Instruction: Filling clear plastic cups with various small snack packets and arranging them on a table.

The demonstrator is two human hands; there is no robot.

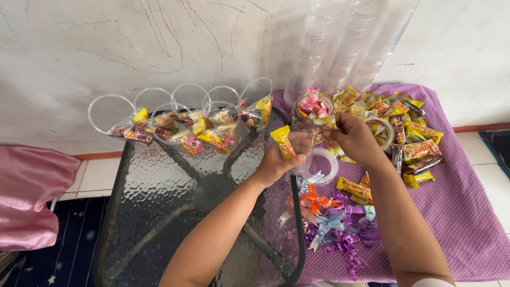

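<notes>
Textured glass-top bench (159, 191) with a dark frame fills lower left; right of it a purple dotted cloth (467, 212) covers the adjoining surface.

Nearest on the cloth: loose pile of purple, blue and orange ribbon bows (332, 223).

Mid frame: left hand (279, 162), fingers closed round a clear plastic cup (308, 154) tipped on its side, with a yellow wrapped snack bar (283, 141) pinched against it. Right hand (355, 137), fingers pinched on a small yellow wrapped sweet (326, 122) at the cup's mouth. That cup looks barely started.

Behind the hands: clear jar of pink and mixed sweets (312, 106); right of it a heap of yellow and brown wrapped snacks (404, 125), still large.

Upper left of bench: row of filled clear cups lying on their sides (196, 127), about five done, none with a bow that I can see.

Far back: tall sleeves of stacked empty clear cups (345, 42) lean on a scribbled white wall (106, 48). Many left, by my judgement. Pink satin cushion (29, 191) at left edge; tiled floor (93, 178) below.
</notes>
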